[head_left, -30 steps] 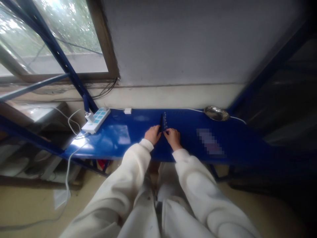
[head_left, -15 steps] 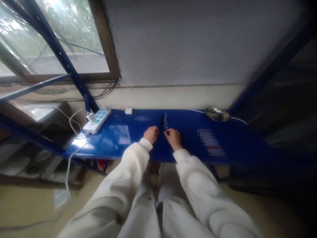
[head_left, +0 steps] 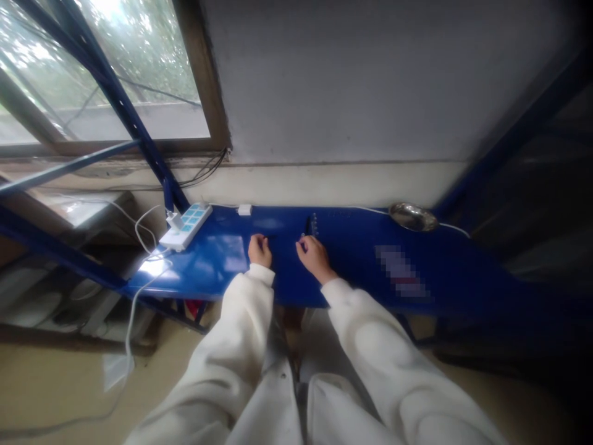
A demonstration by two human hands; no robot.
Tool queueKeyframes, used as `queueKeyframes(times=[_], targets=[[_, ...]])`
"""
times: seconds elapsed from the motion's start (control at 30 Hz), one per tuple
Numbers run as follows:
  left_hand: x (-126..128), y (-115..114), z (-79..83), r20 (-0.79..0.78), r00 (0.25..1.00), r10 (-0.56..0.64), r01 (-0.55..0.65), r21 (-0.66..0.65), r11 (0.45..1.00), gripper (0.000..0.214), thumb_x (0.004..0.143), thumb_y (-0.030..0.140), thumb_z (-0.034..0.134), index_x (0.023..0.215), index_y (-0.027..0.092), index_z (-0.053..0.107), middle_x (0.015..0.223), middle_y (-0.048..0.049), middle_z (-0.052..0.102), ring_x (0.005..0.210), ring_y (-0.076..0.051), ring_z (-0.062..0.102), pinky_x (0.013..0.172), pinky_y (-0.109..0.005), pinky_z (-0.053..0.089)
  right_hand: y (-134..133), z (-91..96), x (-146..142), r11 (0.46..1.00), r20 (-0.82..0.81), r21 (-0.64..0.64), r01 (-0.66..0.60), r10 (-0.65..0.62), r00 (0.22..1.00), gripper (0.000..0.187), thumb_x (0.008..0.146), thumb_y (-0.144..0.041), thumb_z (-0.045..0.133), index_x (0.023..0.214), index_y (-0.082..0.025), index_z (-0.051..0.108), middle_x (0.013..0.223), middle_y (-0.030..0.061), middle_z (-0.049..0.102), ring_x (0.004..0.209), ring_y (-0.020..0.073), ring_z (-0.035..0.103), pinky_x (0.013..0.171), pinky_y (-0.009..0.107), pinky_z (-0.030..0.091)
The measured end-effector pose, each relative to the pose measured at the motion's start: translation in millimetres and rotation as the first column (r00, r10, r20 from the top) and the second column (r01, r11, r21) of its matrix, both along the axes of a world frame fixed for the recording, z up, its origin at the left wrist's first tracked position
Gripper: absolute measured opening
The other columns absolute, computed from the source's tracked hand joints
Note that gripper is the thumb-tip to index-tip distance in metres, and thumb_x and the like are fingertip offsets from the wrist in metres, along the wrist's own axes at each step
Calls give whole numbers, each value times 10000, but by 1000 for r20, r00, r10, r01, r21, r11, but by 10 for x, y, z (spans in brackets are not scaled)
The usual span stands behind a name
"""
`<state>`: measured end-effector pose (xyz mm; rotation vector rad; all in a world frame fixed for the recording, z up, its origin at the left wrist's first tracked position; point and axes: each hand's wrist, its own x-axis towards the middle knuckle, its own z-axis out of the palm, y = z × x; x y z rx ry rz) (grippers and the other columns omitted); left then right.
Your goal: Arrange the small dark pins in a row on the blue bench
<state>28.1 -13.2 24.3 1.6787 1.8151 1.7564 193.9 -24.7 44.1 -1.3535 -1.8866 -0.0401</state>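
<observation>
The left hand (head_left: 259, 250) rests on the blue desk (head_left: 352, 259), knuckles up and fingers clenched into a fist. Nothing shows in its grasp, and the inside of the fist is hidden. It lies apart from the right hand (head_left: 314, 256), which sits at its 3 o'clock.

The right hand's fingers (head_left: 303, 245) are bent, with their tips at the near end of a black rod (head_left: 307, 225). Whether they grip the rod or only touch it cannot be told at this size. The rod runs away from the hand toward 12 o'clock, and just beside it on its 3 o'clock side runs a short row of pale studs (head_left: 315, 223). Both are too small to make out further.

From the hands, a white power strip (head_left: 186, 225) with light blue sockets lies at 10 o'clock at the desk's far left corner. A white plug (head_left: 175, 219) sits in it, and white cables (head_left: 139, 228) trail off the edge. A small white adapter (head_left: 244, 210) lies at 11 o'clock against the wall. A shiny metal bowl (head_left: 413, 217) stands at 2 o'clock by the far edge, with a thin white wire (head_left: 451, 227) just beside it. At 3 o'clock from the right hand, a patch (head_left: 401, 279) on the desk is blurred out and cannot be read.
</observation>
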Motion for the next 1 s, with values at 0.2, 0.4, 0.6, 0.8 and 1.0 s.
queueKeyframes(times=[0.2,0.4,0.6,0.8,1.0], targets=[[31,-37,23,4,999,-36,35,51,998,108,785,257,404,829,173,454,761,-43,529,701,-129,515,676,-261,428,129,-30,-398,993,64,-103,-63,69,996,119,775,-231,443,723,-171,532,700,42,551,676,147,488,636,248,344],[61,-81,60,10,997,-83,82,49,995,107,782,260,405,823,174,453,737,-34,526,668,-118,515,647,-245,431,181,-195,-478,989,61,-138,-50,59,996,105,776,-218,445,733,-166,526,731,53,564,721,154,497,667,254,353],[66,-108,89,3,991,-134,133,74,988,108,771,249,404,811,164,458,733,-43,533,660,-122,512,635,-245,430,147,-229,-459,990,57,-140,-22,30,998,121,784,-225,433,725,-164,519,720,53,560,699,153,494,656,254,354],[78,-124,101,-17,989,-147,148,44,988,105,772,253,410,813,172,461,740,-35,533,663,-116,510,642,-243,432,133,-256,-455,991,65,-129,-39,48,997,113,779,-213,438,712,-165,516,717,54,556,703,152,492,652,252,357],[69,-124,90,-69,985,-157,161,46,986,122,781,259,400,820,168,472,733,-42,534,658,-122,506,641,-250,435,123,-255,-452,991,55,-128,-34,41,998,106,775,-211,437,712,-168,510,717,54,558,698,154,493,646,253,360]])
